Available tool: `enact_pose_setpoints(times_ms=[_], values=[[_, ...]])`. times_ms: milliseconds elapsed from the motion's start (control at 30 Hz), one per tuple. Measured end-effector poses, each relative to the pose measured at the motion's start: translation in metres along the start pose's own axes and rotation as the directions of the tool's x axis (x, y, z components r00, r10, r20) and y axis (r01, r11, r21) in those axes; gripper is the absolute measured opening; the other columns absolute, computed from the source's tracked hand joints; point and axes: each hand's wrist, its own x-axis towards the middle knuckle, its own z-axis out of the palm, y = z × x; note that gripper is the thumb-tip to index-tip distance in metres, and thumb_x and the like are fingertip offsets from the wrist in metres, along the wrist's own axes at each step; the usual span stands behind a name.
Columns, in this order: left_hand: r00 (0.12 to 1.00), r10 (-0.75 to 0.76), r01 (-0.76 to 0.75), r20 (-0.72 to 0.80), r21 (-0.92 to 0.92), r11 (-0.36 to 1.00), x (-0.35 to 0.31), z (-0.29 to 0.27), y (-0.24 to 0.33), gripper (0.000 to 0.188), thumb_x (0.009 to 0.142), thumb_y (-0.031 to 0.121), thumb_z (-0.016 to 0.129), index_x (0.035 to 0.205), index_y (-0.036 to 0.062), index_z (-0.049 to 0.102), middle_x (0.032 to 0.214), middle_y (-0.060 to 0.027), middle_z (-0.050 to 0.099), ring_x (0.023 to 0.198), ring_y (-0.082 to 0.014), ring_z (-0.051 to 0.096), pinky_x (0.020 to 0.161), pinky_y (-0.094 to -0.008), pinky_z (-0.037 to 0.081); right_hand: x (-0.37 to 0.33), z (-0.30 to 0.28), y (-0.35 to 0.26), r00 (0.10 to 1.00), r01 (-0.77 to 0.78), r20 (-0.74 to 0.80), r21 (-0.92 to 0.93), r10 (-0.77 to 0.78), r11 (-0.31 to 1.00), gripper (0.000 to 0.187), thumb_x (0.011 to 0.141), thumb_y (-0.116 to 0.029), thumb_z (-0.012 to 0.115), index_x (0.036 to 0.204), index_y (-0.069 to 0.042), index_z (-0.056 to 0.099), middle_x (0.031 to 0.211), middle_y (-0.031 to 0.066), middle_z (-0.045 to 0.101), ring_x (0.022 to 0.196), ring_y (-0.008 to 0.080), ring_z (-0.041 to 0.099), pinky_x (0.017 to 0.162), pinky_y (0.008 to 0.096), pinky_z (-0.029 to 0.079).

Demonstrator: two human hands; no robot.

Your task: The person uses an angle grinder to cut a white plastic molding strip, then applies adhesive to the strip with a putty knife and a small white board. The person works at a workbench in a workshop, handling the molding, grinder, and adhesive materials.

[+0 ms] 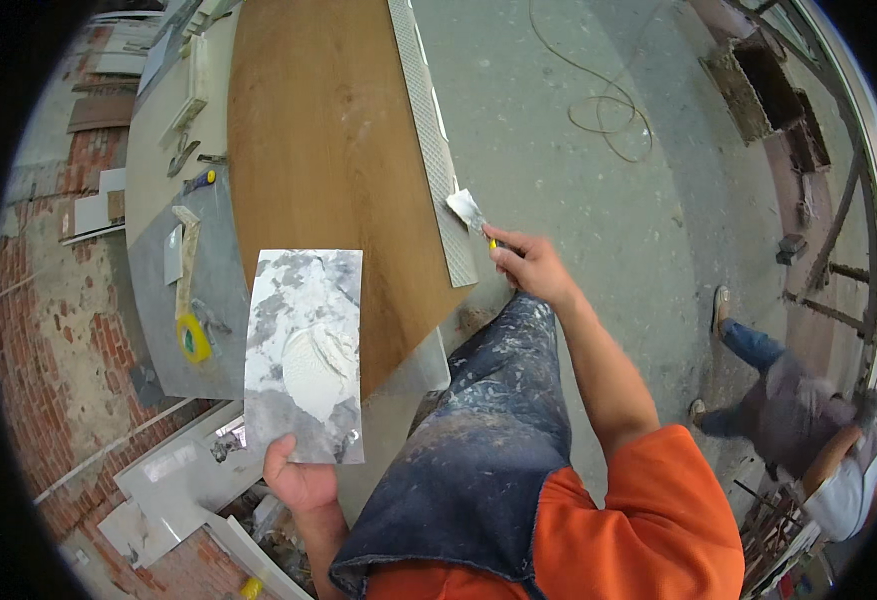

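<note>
My left hand [301, 478] grips the near end of a flat rectangular tile piece [269, 370], grey and white on top. A mound of white paste [321, 368] is spread on its middle. In my right hand [531, 262] is a putty knife [466, 208] with a yellow-and-dark handle, its blade coated white. The blade touches or hovers just over a narrow strip with a textured, patterned face [433, 130]; I cannot tell which. That strip runs along the right edge of a large wood-look panel [334, 130].
Left of the panel lie a yellow tape roll [194, 339], a blue-and-yellow tool [200, 181] and slab offcuts [191, 90]. A cable [609, 100] coils on the floor. Another person [794, 410] is at the right, near a metal frame. White boards [174, 490] lean lower left.
</note>
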Motion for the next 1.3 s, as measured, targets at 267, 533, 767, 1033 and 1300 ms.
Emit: enact_pose_setpoints(times_ms=[267, 533, 767, 1033, 1300], values=[[0.998, 0.039, -0.037, -0.059, 0.04, 0.999, 0.002, -0.002, -0.002, 0.067, 0.08, 0.011, 0.054, 0.145, 0.0033, 0.048, 0.143, -0.013, 0.056, 0.132, -0.035, 0.052, 0.113, -0.052, 0.039, -0.032, -0.001, 0.04, 0.977, 0.14, -0.12, -0.268, -0.177, 0.953, 0.042, 0.095, -0.018, 0.068, 0.137, -0.017, 0.064, 0.119, 0.0125, 0.073, 0.102, 0.0199, 0.068, 0.092, 0.0333, 0.051], [0.993, 0.111, -0.112, -0.042, -0.022, 0.993, -0.003, 0.0, -0.016, 0.066, 0.08, 0.012, 0.054, 0.145, 0.0037, 0.048, 0.143, -0.0127, 0.056, 0.131, -0.0343, 0.052, 0.112, -0.0504, 0.04, -0.042, -0.004, 0.069, 0.934, 0.163, -0.223, -0.425, -0.278, 0.89, 0.042, 0.093, -0.017, 0.068, 0.135, -0.011, 0.064, 0.114, 0.0187, 0.071, 0.099, 0.0277, 0.068, 0.088, 0.0336, 0.052], [0.952, 0.221, -0.243, -0.212, -0.086, 0.966, -0.007, -0.005, -0.034, 0.066, 0.08, 0.013, 0.055, 0.145, 0.0019, 0.048, 0.142, -0.0135, 0.055, 0.132, -0.0344, 0.051, 0.114, -0.0499, 0.037, -0.024, -0.039, 0.108, 0.941, -0.152, -0.3, 0.044, 0.159, 0.987, 0.043, 0.097, -0.019, 0.066, 0.138, -0.006, 0.06, 0.084, 0.0077, 0.068, 0.066, 0.0139, 0.062, 0.062, 0.0303, 0.052], [0.948, 0.204, -0.249, -0.243, -0.173, 0.953, -0.016, -0.014, -0.03, 0.067, 0.081, 0.013, 0.054, 0.146, -0.0008, 0.044, 0.147, -0.0177, 0.051, 0.136, -0.0384, 0.047, 0.117, -0.0565, 0.033, -0.027, -0.049, 0.022, 0.976, -0.184, 0.181, 0.384, 0.121, 0.905, 0.049, 0.104, -0.016, 0.056, 0.15, -0.005, 0.046, 0.091, 0.0046, 0.065, 0.069, 0.0109, 0.057, 0.062, 0.0252, 0.048], [0.987, 0.138, -0.154, -0.08, -0.259, 0.953, -0.017, -0.018, -0.019, 0.071, 0.081, 0.006, 0.053, 0.151, 0.0008, 0.039, 0.153, -0.0175, 0.046, 0.142, -0.038, 0.041, 0.12, -0.059, 0.028, -0.005, 0.004, 0.068, 0.99, -0.101, 0.127, 0.33, 0.062, 0.938, 0.054, 0.101, -0.013, 0.063, 0.152, -0.009, 0.045, 0.088, -0.0004, 0.063, 0.07, 0.0081, 0.054, 0.065, 0.024, 0.048]])
